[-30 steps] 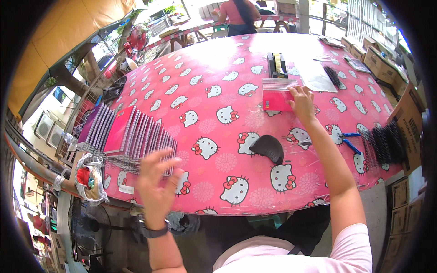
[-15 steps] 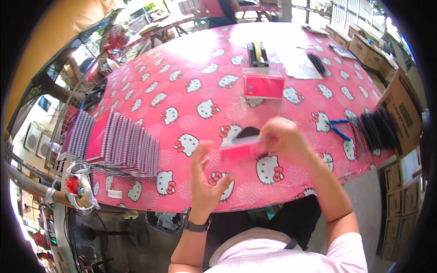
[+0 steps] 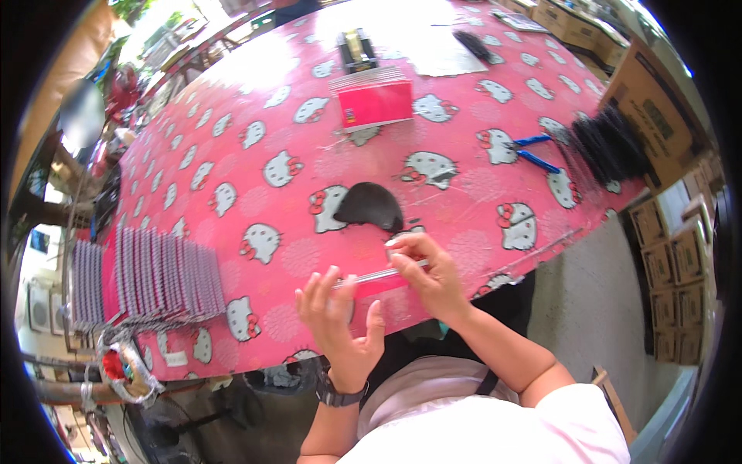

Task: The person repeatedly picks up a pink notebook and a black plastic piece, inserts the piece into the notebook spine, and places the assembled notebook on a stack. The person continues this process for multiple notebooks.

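My right hand point(image 3: 433, 274) pinches the right end of a small pink notepad point(image 3: 377, 288), held edge-up above the near part of the table. Beside its left end is my left hand point(image 3: 340, 329), fingers spread and slightly blurred; whether a fingertip touches the pad I cannot tell. Just beyond the right fingertips a black, half-moon-shaped object point(image 3: 371, 206) lies on the table. Farther off stands a stack of pink pads point(image 3: 376, 104). On the left, many spiral-bound notebooks point(image 3: 166, 274) stand in a row, their coils toward me.
A pink cartoon-print cover point(image 3: 301, 201) lies over the table. Toward the back are a tape dispenser point(image 3: 355, 50) and white paper point(image 3: 444, 52). At right lie blue-handled pliers point(image 3: 533, 151) and black binding coils point(image 3: 607, 147), beside a cardboard box point(image 3: 665, 116). A fan stands below the left edge.
The pad has come nearer to me, turning from its pink face to its edge. My right hand moved nearer with it. The view has shifted, so the table things sit higher and further left.
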Motion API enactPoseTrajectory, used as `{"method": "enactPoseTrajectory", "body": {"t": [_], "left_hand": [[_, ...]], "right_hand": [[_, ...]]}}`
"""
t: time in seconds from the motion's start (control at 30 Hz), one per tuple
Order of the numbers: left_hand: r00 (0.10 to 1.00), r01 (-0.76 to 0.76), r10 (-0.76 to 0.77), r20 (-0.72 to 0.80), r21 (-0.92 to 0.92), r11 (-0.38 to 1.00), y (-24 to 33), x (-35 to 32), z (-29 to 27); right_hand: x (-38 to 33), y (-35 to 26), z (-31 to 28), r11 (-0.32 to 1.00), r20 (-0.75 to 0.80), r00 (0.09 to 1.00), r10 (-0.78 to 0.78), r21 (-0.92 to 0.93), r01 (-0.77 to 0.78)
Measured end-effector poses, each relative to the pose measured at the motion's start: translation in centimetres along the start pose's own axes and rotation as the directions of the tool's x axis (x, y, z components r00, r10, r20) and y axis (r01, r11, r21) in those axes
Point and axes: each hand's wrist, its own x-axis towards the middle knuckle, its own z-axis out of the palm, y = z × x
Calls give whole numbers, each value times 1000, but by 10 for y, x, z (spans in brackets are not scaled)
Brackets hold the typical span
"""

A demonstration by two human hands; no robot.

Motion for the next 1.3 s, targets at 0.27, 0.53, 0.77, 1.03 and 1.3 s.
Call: {"method": "enactPoseTrajectory", "body": {"t": [0.27, 0.53, 0.77, 1.03, 1.3], "left_hand": [[968, -170, 153, 196, 71, 983, -8, 1, 7], [972, -162, 141, 187, 99, 982, -2, 7, 12], [955, -196, 178, 237, 50, 979, -7, 14, 9], [964, -147, 130, 231, 59, 987, -10, 13, 11], [959, -139, 136, 248, -3, 990, -11, 13, 11]], "right_hand": [[61, -4, -128, 906, -40, 958, -283, -340, 253], [120, -15, -336, 170, -266, 901, -344, -961, -219], [123, -46, -341, 519, -434, 805, -404, -834, -189], [66, -83, -171, 782, 220, 968, -123, -579, 231], [37, -58, -91, 860, 499, 862, -86, -400, 317]]}}
